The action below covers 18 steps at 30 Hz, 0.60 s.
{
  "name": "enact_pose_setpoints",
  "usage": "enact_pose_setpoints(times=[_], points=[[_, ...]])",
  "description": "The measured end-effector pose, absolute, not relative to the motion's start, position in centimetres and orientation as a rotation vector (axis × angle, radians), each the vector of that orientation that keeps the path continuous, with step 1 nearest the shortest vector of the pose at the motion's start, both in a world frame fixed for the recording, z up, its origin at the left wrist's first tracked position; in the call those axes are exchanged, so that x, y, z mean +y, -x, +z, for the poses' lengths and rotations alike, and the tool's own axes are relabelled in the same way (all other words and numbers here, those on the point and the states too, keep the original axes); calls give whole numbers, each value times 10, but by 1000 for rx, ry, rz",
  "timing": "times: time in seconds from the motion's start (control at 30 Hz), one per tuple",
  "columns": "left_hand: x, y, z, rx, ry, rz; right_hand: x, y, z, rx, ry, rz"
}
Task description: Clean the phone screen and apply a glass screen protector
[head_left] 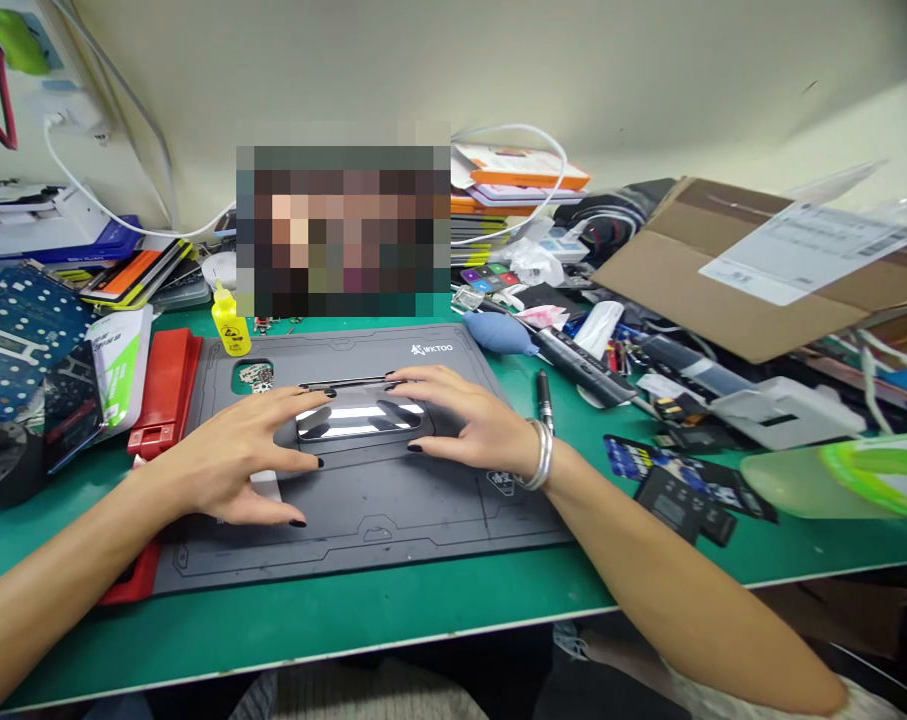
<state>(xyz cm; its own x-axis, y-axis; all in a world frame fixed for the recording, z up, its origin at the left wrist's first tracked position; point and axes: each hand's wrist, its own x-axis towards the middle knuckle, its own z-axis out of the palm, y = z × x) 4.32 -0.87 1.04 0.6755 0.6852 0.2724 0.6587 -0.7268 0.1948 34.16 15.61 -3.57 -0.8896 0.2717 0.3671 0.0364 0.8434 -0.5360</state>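
A dark glossy slab that looks like a phone [359,418] lies crosswise on the grey work mat [423,520], bright reflections on its surface. A thin dark strip [352,381] shows just beyond it; whether it belongs to the slab I cannot tell. My left hand [247,450] is spread at the slab's left end, with fingertips at its far edge and near corner. At the right end is my right hand [472,415], fingers apart, some fingertips over or against the slab. Contact is unclear for both hands. Beneath my left hand a pale flat piece [265,487] is partly hidden.
Left of the mat lies a red tool [169,385], with a yellow bottle [230,320] behind. A black pen-like tool [544,400] and a blue air blower [498,333] are to the right. Farther right are a cardboard box [670,270] and a green-tinted container [790,480].
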Motion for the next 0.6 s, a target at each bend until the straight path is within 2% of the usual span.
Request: enact_pose_setpoints(times=[0.6], points=[[-9, -42, 10, 1154, -2683, 595, 164, -342, -43, -2419, 228, 835]])
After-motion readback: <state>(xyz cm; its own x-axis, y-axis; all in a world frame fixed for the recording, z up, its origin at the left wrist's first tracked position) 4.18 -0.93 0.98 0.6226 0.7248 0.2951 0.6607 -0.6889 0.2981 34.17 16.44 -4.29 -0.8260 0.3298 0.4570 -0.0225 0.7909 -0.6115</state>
